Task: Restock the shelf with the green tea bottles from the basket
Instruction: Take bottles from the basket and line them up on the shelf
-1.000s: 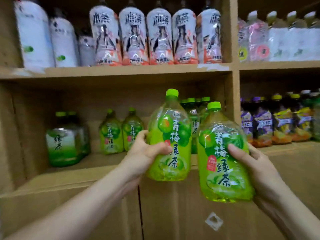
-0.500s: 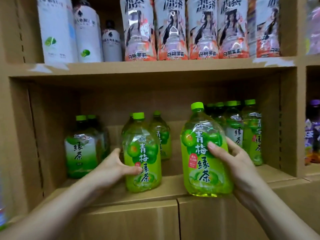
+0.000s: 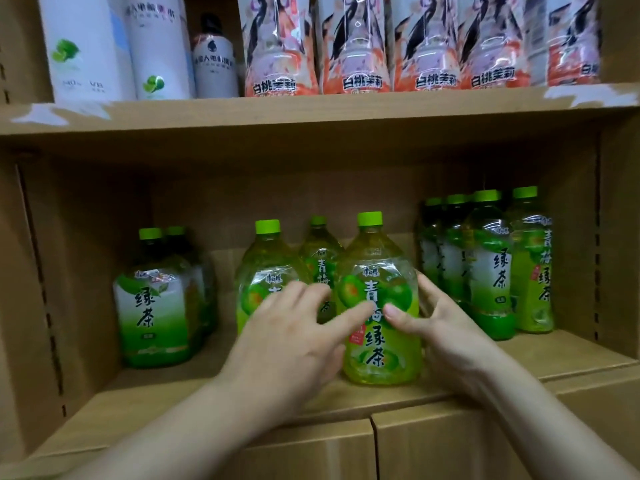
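Observation:
Two green tea bottles with green caps stand side by side on the cardboard shelf. My left hand hovers in front of the left bottle with fingers spread, and its index finger reaches across to the label of the right bottle. My right hand holds the right bottle, with the thumb on the label and the fingers along its right side. A third bottle of the same kind stands behind the gap between them. The basket is out of view.
A shrink-wrapped pack of green tea stands at the left of the shelf, and several taller green bottles stand at the right. The shelf above carries white bottles and pink peach tea bottles. Cardboard walls close both sides.
Both bottles went from in front of the shelf onto it and now stand there. My left hand has let go of the left bottle and spread its fingers. The view moved closer.

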`<state>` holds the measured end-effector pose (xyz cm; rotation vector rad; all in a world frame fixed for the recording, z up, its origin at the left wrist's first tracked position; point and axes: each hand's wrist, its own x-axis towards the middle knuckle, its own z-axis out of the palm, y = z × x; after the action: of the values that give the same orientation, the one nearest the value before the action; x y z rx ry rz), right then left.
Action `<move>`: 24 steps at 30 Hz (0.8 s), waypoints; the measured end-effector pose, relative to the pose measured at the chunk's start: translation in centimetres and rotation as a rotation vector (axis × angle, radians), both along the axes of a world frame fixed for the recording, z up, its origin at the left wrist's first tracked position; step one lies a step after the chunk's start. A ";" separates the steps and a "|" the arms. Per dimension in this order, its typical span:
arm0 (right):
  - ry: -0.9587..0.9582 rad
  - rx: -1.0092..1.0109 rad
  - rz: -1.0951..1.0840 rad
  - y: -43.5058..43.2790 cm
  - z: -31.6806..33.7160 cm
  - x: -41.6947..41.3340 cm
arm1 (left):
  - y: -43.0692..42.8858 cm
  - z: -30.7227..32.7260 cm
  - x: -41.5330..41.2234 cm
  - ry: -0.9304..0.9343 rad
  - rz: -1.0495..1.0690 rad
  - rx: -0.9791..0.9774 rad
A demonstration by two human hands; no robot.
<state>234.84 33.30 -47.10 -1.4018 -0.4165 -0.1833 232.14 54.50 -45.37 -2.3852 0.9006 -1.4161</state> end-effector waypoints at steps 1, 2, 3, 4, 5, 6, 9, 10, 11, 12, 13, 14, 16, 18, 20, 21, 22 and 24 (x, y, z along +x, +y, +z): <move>-0.004 -0.022 0.007 -0.2 0.2 0.0 | -0.9 -0.3 0.5 0.032 0.032 0.011; -0.008 -0.049 0.011 -0.4 0.2 0.1 | -1.6 -0.6 0.9 0.050 0.054 0.006; -0.003 -0.083 -0.002 -0.6 0.4 0.2 | -2.1 -0.8 1.2 0.045 0.068 0.001; 0.005 -0.125 -0.028 -0.8 0.5 0.4 | -2.5 -0.9 1.6 0.024 0.081 0.006; 0.008 -0.180 -0.070 -1.0 0.7 0.7 | -2.6 -1.0 2.0 0.000 0.097 0.021; 0.007 -0.251 -0.125 -1.2 0.9 1.1 | -2.7 -0.9 2.4 -0.012 0.118 0.044; -0.091 -0.442 -0.348 -0.6 1.5 2.3 | -3.4 -0.7 3.6 -0.031 0.192 0.131; -0.140 -0.524 -0.435 -0.2 1.5 2.6 | -3.7 -0.4 3.7 -0.023 0.205 0.151; -0.173 -0.623 -0.511 0.2 1.5 2.8 | -4.0 -0.1 3.7 0.003 0.223 0.170; -0.185 -0.723 -0.555 0.6 1.3 2.9 | -4.4 0.0 3.7 0.035 0.251 0.189; -0.183 -0.800 -0.560 1.0 1.0 3.1 | -4.6 0.0 4.0 0.084 0.300 0.218; -0.163 -0.853 -0.551 1.4 0.7 3.3 | -4.9 0.2 4.0 0.128 0.340 0.244; -0.127 -0.904 -0.591 2.0 0.4 3.8 | -5.0 0.4 4.0 0.165 0.370 0.270; -0.101 -0.906 -0.701 2.4 0.5 4.6 | -4.4 0.4 3.6 0.119 0.286 0.245; -0.041 -0.880 -0.779 2.7 0.9 5.5 | -2.8 0.2 2.9 0.004 0.122 0.113; -0.003 -0.879 -0.796 2.8 1.1 5.9 | -1.9 0.3 2.5 -0.059 0.023 0.011; 0.030 -0.889 -0.808 2.9 1.2 6.2 | -0.8 0.5 2.3 -0.110 -0.040 -0.094; 0.071 -0.897 -0.823 3.1 1.3 6.7 | 1.3 1.1 1.6 -0.051 -0.034 -0.336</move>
<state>241.56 36.40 -45.80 -2.4066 0.2129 -0.6685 233.74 55.83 -44.28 -2.5623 0.7424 -1.7541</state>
